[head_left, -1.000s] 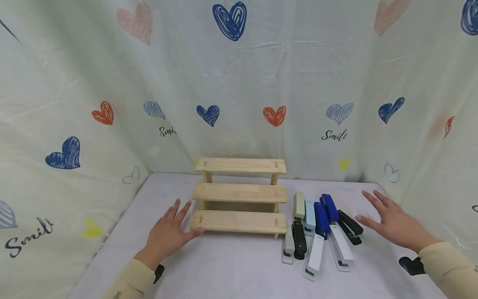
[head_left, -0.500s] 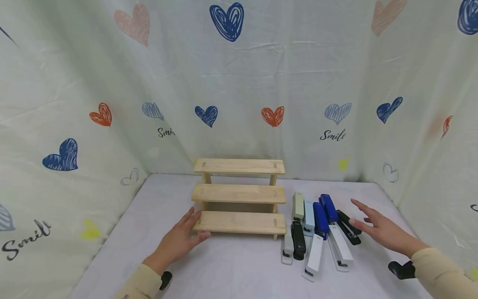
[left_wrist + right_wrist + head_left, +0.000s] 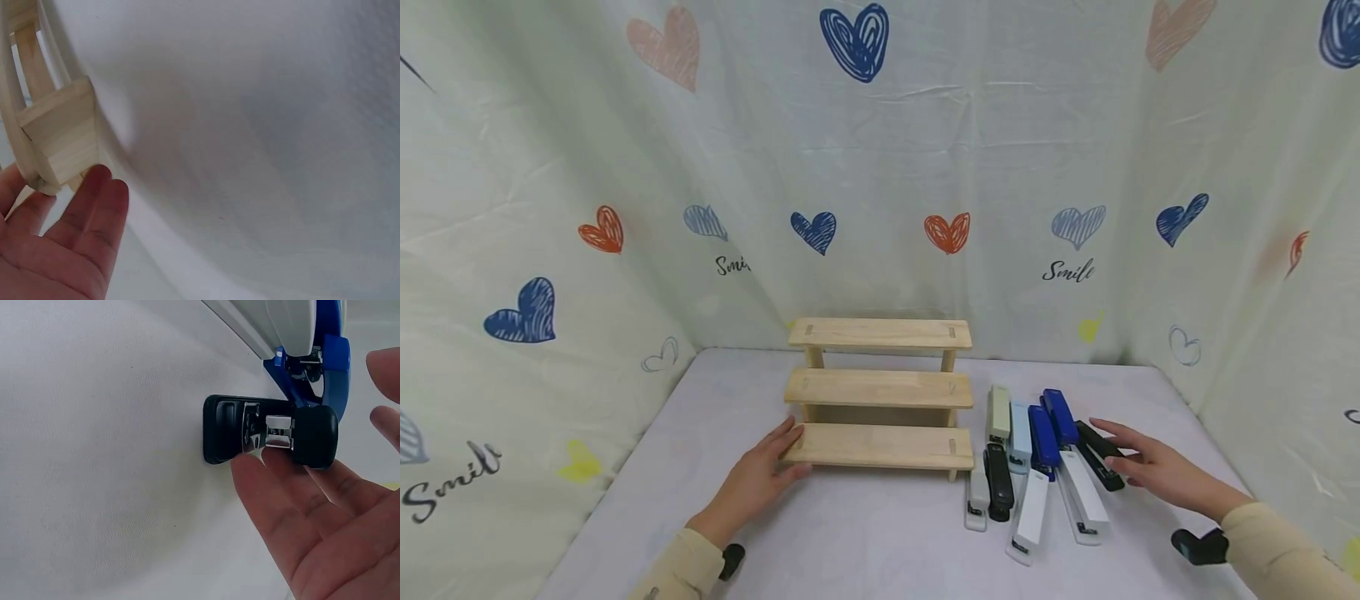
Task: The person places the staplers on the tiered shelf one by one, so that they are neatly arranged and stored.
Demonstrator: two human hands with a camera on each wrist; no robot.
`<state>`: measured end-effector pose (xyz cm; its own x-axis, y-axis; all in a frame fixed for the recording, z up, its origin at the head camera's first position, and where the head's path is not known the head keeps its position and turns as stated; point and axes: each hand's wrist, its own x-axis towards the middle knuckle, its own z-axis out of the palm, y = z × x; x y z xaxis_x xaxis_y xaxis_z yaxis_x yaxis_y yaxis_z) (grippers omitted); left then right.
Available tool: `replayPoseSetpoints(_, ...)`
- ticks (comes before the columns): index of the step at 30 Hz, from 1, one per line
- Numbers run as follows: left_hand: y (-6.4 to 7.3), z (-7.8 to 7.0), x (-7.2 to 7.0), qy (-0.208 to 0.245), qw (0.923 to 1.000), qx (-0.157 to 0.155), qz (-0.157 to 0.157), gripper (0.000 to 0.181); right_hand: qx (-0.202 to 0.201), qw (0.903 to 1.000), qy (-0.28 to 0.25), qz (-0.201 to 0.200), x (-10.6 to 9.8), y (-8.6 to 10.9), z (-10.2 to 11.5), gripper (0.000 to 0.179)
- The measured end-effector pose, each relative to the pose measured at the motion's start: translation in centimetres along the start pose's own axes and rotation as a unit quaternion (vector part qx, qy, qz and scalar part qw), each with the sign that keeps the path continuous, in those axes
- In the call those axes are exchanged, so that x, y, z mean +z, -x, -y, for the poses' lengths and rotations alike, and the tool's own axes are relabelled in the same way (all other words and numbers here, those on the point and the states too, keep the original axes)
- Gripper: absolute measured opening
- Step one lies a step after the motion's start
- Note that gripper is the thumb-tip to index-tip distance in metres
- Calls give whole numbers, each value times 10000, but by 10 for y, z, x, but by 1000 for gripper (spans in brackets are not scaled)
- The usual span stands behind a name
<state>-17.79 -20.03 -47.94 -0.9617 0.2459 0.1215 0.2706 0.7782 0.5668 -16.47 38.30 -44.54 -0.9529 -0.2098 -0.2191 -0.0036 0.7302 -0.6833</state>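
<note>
My left hand touches the left end of the lowest tier of a three-tier wooden display stand. Its fingers are fairly straight beside the board end in the left wrist view. On the right, my right hand is at a black stapler, the rightmost of a group. In the right wrist view, fingertips lie against or very close to the side of that stapler, while the thumb stays apart from it. A blue and white stapler lies just left of it.
Several other staplers lie close together right of the stand: pale green, light blue, black, and blue with white. White cloth covers the table. A heart-printed curtain rises behind and at both sides.
My right hand has moved left and down to the rightmost black stapler. The left hand has shifted right to the end of the lowest tier. Stand and staplers stay in place.
</note>
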Motion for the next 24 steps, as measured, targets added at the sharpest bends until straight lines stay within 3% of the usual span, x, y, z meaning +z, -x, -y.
replayPoseSetpoints(7, 1, 6, -2, 183, 9991, 342, -155, 59, 57, 9987, -493, 128, -3, -3, -7, 57)
replayPoseSetpoints(16, 0, 5, -4, 137, 9997, 226, -15, 59, 316, 9926, -1046, 536, -9, -10, -18, 54)
replayPoseSetpoints(24, 1, 4, -5, 133, 9995, 302, -22, 58, 349, 9880, -1329, 704, -12, -16, -20, 48)
